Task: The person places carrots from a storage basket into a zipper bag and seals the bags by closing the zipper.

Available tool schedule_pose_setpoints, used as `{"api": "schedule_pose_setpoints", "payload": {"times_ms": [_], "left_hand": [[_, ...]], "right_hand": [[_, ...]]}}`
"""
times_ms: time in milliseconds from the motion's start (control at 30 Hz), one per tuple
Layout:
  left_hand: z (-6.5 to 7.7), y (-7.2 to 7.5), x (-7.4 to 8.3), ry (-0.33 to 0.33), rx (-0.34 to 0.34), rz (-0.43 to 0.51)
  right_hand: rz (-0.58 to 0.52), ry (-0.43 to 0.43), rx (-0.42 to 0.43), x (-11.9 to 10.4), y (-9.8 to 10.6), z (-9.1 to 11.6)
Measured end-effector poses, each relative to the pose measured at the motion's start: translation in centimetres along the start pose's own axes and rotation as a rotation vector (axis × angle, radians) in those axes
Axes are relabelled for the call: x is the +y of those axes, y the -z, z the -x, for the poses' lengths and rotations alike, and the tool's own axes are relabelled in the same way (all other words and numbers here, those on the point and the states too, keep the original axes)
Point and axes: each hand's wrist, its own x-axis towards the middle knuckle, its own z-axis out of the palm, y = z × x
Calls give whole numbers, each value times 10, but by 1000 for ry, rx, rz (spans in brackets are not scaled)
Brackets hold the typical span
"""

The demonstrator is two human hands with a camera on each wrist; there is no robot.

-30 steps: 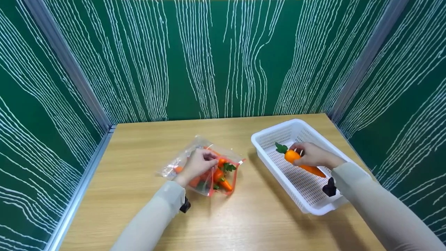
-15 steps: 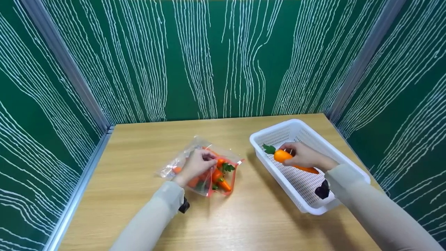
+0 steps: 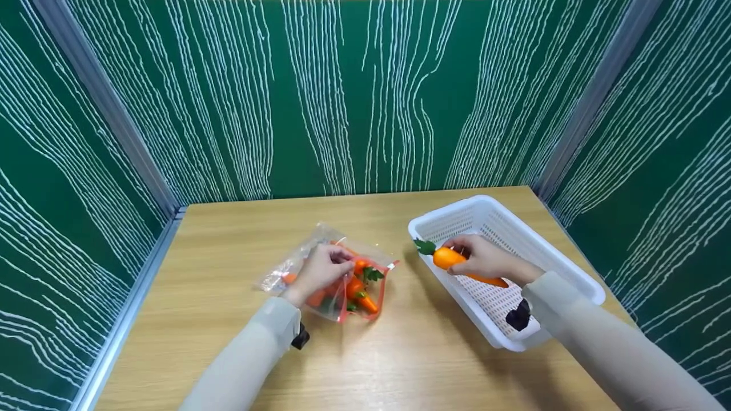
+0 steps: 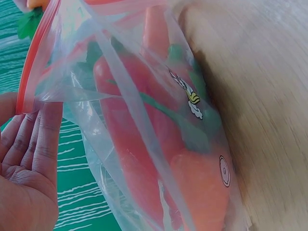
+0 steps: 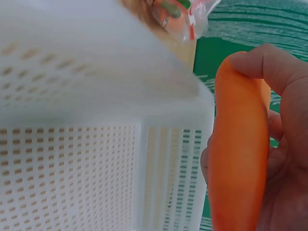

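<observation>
My right hand (image 3: 485,260) grips an orange carrot with green leaves (image 3: 446,258) over the white basket, its leafy end reaching past the left rim. In the right wrist view the thumb lies along the carrot (image 5: 239,139), with fingers wrapped behind it. At the table's middle, my left hand (image 3: 322,268) pinches the red-edged mouth of a clear zip bag (image 3: 337,311). Through the plastic in the left wrist view show a long red pepper-like piece (image 4: 130,144) and an orange piece (image 4: 199,187). More orange vegetables (image 3: 360,291) with green tops lie near the bag's mouth.
The white perforated basket (image 3: 571,268) stands at the right of the wooden table (image 3: 228,240), set at a slant. Bare basket floor shows beneath the right hand. Green panels with white streaks (image 3: 308,103) and metal posts (image 3: 114,108) enclose the back and sides.
My right hand has carried the carrot leftward across the basket, bringing its leaves over the left rim. The left hand and the bag stay almost where they were.
</observation>
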Motion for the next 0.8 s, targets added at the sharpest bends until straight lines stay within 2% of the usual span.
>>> {"api": "schedule_pose_setpoints", "payload": {"times_ms": [300,433,667,800], "left_hand": [[1,-1,-1,3,1,7],[0,0,-2,-17,-2,12],[-4,-1,-3,-90,14,-2],[-2,-1,-1,-85,11,-2]], "right_hand": [[-23,2,-23,-18,-14,-3],[-15,-7,-35,-22,-18,-4],[-17,57,-48,-24,-27,-5],[-30,19,-69,-29,-33,-5]]}}
